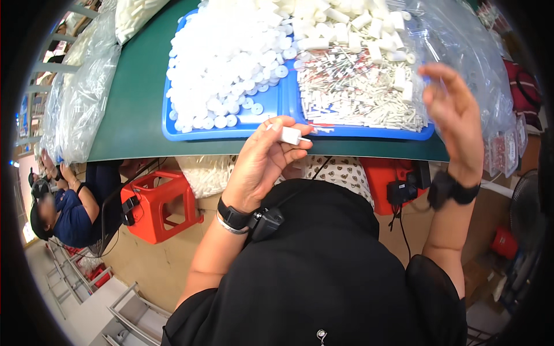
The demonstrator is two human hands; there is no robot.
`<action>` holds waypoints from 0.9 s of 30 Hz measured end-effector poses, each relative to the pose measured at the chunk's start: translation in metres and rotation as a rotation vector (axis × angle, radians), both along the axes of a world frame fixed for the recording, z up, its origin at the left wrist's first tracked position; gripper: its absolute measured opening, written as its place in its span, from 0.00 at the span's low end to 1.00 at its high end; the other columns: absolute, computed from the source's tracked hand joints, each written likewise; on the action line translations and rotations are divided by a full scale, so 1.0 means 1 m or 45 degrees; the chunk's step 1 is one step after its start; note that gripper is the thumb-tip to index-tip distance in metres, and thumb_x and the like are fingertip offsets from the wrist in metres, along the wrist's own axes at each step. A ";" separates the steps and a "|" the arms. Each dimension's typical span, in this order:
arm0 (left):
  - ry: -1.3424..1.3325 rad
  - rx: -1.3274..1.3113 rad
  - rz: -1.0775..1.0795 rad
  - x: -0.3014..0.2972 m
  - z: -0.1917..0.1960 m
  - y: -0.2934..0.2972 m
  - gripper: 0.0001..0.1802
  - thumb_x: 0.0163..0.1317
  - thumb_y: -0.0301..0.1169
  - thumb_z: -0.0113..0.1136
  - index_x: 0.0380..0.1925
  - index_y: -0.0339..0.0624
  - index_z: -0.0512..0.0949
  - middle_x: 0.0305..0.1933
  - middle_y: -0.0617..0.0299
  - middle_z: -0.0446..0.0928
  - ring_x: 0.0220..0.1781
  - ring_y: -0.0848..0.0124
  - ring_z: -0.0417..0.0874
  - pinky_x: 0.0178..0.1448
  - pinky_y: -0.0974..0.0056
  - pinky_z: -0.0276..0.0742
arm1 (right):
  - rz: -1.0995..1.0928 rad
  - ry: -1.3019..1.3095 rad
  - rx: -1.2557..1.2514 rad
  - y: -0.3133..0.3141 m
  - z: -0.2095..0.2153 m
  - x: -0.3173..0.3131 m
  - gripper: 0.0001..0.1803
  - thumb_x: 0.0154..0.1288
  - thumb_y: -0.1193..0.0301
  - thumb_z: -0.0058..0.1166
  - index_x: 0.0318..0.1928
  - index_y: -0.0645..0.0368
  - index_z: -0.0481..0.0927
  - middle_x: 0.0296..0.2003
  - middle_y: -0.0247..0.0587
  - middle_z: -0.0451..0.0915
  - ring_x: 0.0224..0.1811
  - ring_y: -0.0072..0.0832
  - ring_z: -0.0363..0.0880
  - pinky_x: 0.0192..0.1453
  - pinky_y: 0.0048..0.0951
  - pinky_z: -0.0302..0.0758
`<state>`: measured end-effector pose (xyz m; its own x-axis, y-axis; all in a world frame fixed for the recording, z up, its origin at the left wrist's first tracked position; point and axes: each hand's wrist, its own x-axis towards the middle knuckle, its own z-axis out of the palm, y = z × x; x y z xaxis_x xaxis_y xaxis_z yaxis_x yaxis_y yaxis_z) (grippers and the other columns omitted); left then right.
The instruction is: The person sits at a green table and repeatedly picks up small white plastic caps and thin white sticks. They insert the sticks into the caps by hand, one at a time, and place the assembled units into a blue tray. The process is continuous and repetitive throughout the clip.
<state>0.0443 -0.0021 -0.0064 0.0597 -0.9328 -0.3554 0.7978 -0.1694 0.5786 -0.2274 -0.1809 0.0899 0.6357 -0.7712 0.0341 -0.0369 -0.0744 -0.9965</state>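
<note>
My left hand (259, 158) is closed around a small white plastic cylinder (290, 135) just in front of the blue tray's near edge. A thin white stem sticks out of the cylinder's right end. My right hand (456, 112) is raised by the tray's right side, fingers bent but apart and slightly blurred, with nothing visible in it. The blue divided tray (231, 134) holds a heap of white plastic discs (225, 75) on the left. Its right compartment has many thin white and reddish stick-like parts (352, 86), with more white cylinders (360, 23) behind them.
The tray stands on a green table (130, 109). Clear plastic bags lie at the left (92, 92) and right (461, 52). A red stool (158, 205) and a bag of white parts (205, 176) are below the table edge. Another person (75, 213) sits at left; a fan (525, 207) stands at right.
</note>
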 end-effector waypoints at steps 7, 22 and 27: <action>0.062 -0.030 0.024 0.004 0.000 0.004 0.15 0.74 0.37 0.50 0.51 0.37 0.72 0.52 0.45 0.79 0.48 0.62 0.85 0.55 0.61 0.82 | 0.864 0.744 -0.085 0.100 -0.093 0.055 0.10 0.67 0.69 0.54 0.38 0.64 0.82 0.40 0.48 0.81 0.42 0.38 0.81 0.50 0.37 0.76; 0.045 -0.025 0.037 0.000 -0.003 0.024 0.17 0.74 0.38 0.51 0.52 0.36 0.73 0.50 0.47 0.79 0.47 0.60 0.84 0.54 0.59 0.80 | 0.234 0.803 -0.515 0.112 -0.317 0.123 0.15 0.70 0.69 0.46 0.53 0.59 0.76 0.51 0.47 0.77 0.56 0.37 0.75 0.58 0.39 0.71; 0.087 -0.042 0.041 -0.006 0.000 0.017 0.16 0.74 0.37 0.51 0.52 0.36 0.73 0.50 0.46 0.80 0.47 0.61 0.84 0.52 0.60 0.80 | 0.346 0.539 -0.399 0.112 -0.317 0.103 0.13 0.70 0.69 0.46 0.52 0.58 0.75 0.49 0.44 0.77 0.54 0.34 0.75 0.56 0.36 0.72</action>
<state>0.0386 0.0146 -0.0069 0.0663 -0.9421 -0.3288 0.8401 -0.1251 0.5278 -0.1245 -0.0691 -0.2269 0.8171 -0.5727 -0.0660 -0.3649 -0.4252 -0.8283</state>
